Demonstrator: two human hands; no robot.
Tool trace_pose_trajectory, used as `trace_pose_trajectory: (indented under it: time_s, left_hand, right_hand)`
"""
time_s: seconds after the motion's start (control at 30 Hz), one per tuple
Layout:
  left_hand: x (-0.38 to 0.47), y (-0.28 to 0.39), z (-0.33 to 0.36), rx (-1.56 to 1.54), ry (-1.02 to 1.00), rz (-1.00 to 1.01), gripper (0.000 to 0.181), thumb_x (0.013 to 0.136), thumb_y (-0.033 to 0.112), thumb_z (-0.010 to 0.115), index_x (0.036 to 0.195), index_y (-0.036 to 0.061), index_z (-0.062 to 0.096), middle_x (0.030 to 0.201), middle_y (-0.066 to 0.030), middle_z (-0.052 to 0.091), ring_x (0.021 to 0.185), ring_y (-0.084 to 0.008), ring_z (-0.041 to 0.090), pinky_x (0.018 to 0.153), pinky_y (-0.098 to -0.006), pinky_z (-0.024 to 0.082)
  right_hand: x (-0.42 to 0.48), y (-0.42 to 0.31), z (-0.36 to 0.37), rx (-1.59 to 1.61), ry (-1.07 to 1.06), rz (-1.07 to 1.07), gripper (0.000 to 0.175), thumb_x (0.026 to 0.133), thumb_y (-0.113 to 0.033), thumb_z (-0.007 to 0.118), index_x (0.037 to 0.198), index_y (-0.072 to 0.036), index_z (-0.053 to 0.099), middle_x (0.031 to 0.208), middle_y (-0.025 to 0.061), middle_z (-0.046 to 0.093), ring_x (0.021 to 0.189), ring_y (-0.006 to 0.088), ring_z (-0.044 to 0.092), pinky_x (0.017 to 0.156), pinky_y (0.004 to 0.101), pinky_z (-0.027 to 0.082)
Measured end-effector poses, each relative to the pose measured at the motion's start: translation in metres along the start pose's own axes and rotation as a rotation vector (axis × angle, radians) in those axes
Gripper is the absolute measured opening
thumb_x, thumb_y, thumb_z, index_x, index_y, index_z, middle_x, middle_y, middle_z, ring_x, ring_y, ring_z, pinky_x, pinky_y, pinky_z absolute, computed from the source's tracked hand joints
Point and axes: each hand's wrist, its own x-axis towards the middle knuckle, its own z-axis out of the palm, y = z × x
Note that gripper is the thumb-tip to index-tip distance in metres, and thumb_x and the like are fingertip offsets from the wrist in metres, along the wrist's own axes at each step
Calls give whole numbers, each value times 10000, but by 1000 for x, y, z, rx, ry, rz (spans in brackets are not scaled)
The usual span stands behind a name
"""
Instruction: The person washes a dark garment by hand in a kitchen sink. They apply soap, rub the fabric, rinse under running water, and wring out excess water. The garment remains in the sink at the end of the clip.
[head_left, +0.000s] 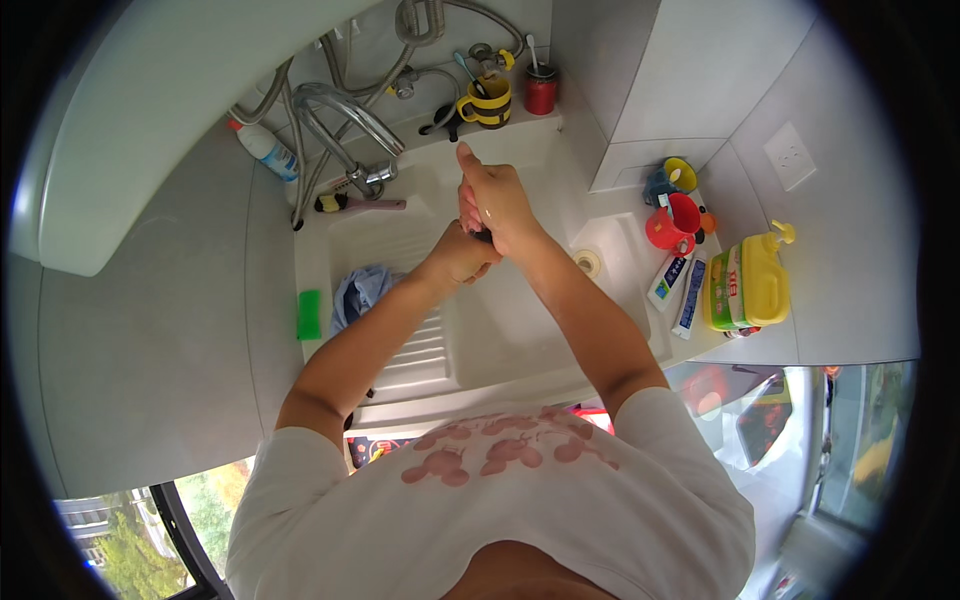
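Observation:
Both hands meet above the white laundry sink. My left hand is closed in a fist around a small dark item, most of it hidden. My right hand is just above and to the right, fingers curled around the same item and thumb pointing up. Whether the item is cloth cannot be told. A wet or soapy spot shows on the back of my right hand. Left of my hands, a light blue cloth lies crumpled on the ribbed washboard, partly behind my left forearm.
A chrome faucet and a scrub brush sit at the back left. A green sponge lies on the left rim. The right ledge holds a red cup, toothpaste tubes and a yellow jug. A yellow mug stands behind.

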Motion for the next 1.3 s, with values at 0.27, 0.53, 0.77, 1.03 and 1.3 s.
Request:
trace_pose_trajectory:
  time_s: [0.27, 0.53, 0.77, 1.03, 1.3]
  left_hand:
    - [35, -88, 24, 387, 549, 433, 330, 807, 301, 708, 832, -19, 631, 745, -238, 667, 703, -398, 667, 638, -431, 509]
    - [36, -143, 51, 605, 681, 143, 298, 827, 303, 666, 882, 10, 677, 864, -239, 692, 846, -433, 667, 725, -471, 534]
    - [-9, -143, 46, 434, 252, 32, 472, 773, 258, 787, 1102, -17, 589, 952, -192, 690, 778, -283, 696, 603, -373, 537]
    - [-74, -104, 1, -69, 249, 197, 452, 891, 197, 730, 1243, 0, 526, 1021, -91, 661, 890, -142, 638, 697, -276, 522]
    - [-119, -79, -16, -344, 243, 423, 290, 937, 148, 622, 1198, 30, 576, 1092, -38, 618, 1038, -114, 561, 913, -276, 445]
  right_hand:
    - [6, 55, -14, 121, 294, 13, 532, 1008, -342, 508, 554, -113, 352, 454, 29, 340, 358, 166, 312, 391, 336, 296]
    - [10, 128, -44, 122, 460, 165, 500, 1010, -340, 497, 583, -119, 357, 481, 38, 357, 376, 192, 322, 429, 367, 337]
    - [-24, 146, -73, 179, 342, 349, 440, 973, -361, 593, 656, -100, 437, 565, 47, 442, 510, 207, 460, 564, 382, 456]
    - [-76, 99, -68, 68, -109, 243, 641, 860, -200, 736, 1399, -60, 418, 1191, 135, 529, 1114, 239, 539, 940, 463, 491]
    - [-106, 64, -35, -171, -302, 24, 688, 806, 54, 655, 1436, -100, 427, 1226, 110, 537, 1105, 203, 564, 955, 353, 474]
